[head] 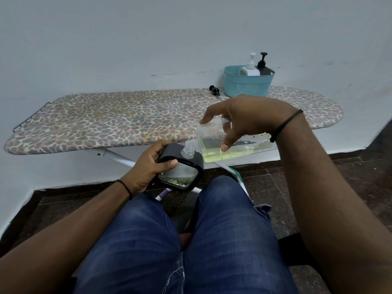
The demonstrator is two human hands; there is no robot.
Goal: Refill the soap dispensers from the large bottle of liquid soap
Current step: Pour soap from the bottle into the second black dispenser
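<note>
Left hand (146, 166) is gripping the black-framed dispenser (180, 170), fingers curled around its left side, thumb lying across the top edge of the clear front panel. Dispenser is being held in the air over the person's knees (169, 230), below the near edge of the ironing board (106, 119), not resting on it. It's sitting upright with a slight tilt, open threaded neck (185, 153) pointing up and a bit right. A little yellowish liquid is showing at the bottom of the panel.

Right hand (244, 119) is holding the large clear bottle (224, 143) from above, index finger stretched along the top, thumb pressing the near face. Bottle's long axis is running nearly horizontal, base to the right, ribbed mouth (191, 145) pointing left and down, touching the dispenser neck. Yellow soap is pooling along the lower side of the bottle.

On the board's far right edge, against the wall: 1 loose black pump head (214, 90) lying just left of a teal basket (246, 88). Basket is holding 2 dispensers, a white one (250, 68) and a black one (264, 66), both upright with pumps on.
</note>
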